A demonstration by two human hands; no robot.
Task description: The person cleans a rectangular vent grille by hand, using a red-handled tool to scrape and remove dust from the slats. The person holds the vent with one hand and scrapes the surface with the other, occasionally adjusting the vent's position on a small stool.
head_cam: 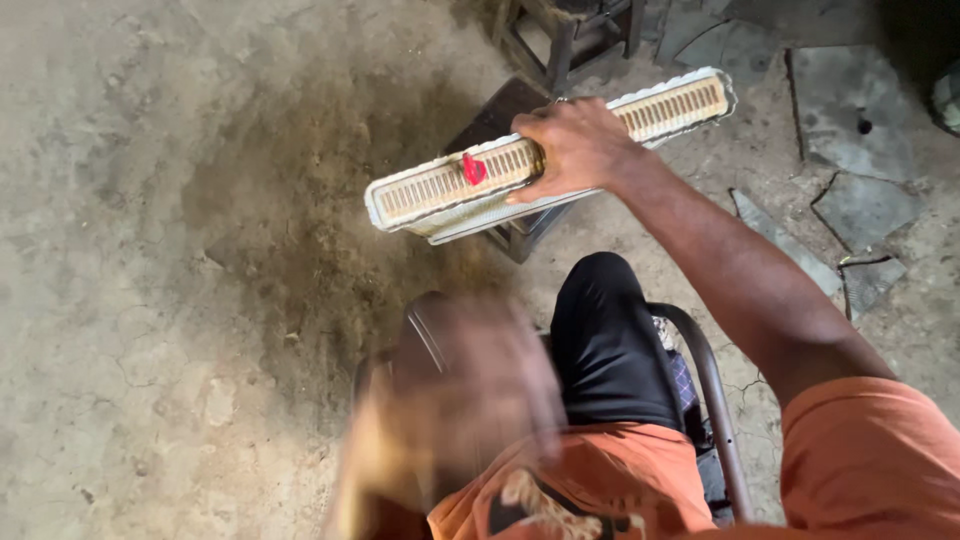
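I saw my right hand (575,150) gripping the long finned metal core (545,160) at upper centre; my left hand (450,410), lower centre, was blurred, its fingers unreadable.

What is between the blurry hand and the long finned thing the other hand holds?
In the head view, only bare stained concrete floor separates the blurred left hand from the finned block.

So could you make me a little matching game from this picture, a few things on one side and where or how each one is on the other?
Things:
1. right hand
2. left hand
3. red cap
4. dark stool

States:
A. blurred, low in the view
B. under the finned panel
C. gripping the finned panel
D. sitting on the panel's edge

Pairs: 1-C, 2-A, 3-D, 4-B
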